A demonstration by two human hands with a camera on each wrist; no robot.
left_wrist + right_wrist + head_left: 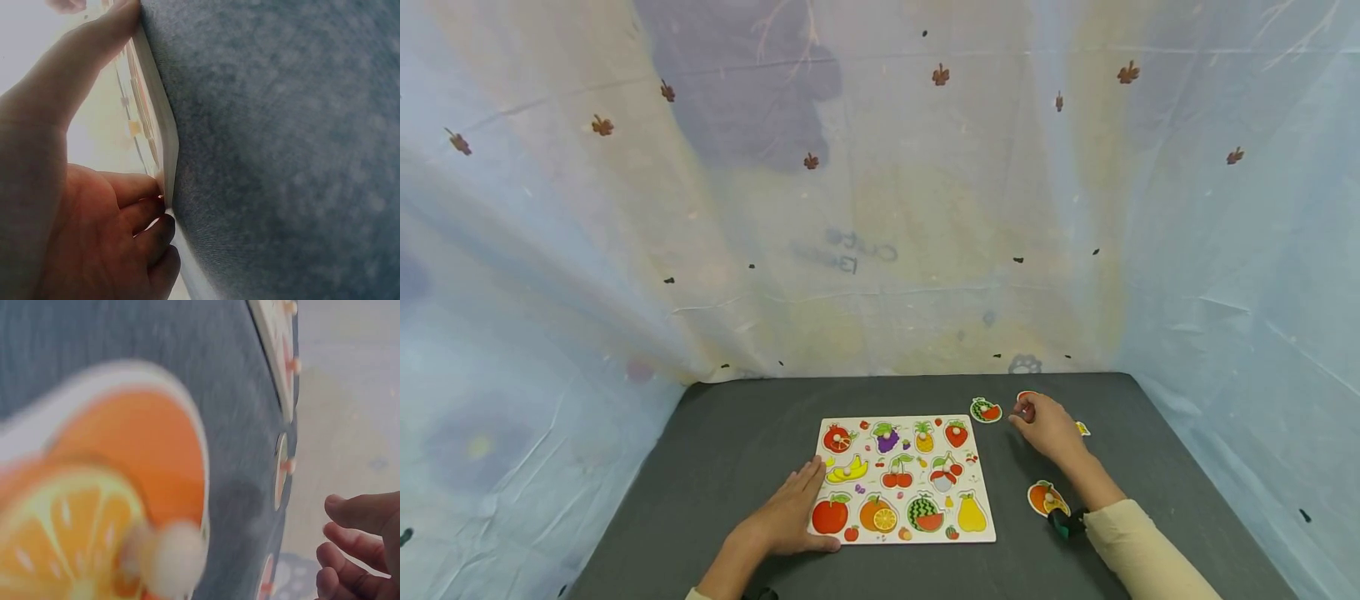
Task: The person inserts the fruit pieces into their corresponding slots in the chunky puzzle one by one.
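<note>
On the dark table lies a white fruit puzzle board [990, 533]. My left hand [790, 512] rests at its near left corner, fingers along the left edge and thumb at the front edge. In the left wrist view the fingertips [164, 231] touch the board's side. My right hand [1051, 429] hovers beyond the board's right side, over a mostly covered red piece [1026, 396]. Thumb and bent fingers stand apart in the right wrist view, with nothing between them. A knobbed watermelon piece [986, 410] lies just left of that hand.
An orange piece [1047, 497] with a pale knob [178, 559] lies under the right wrist. A small yellow piece [1082, 429] shows partly behind the right forearm. Patterned curtains [880, 208] hang behind the table and along both sides.
</note>
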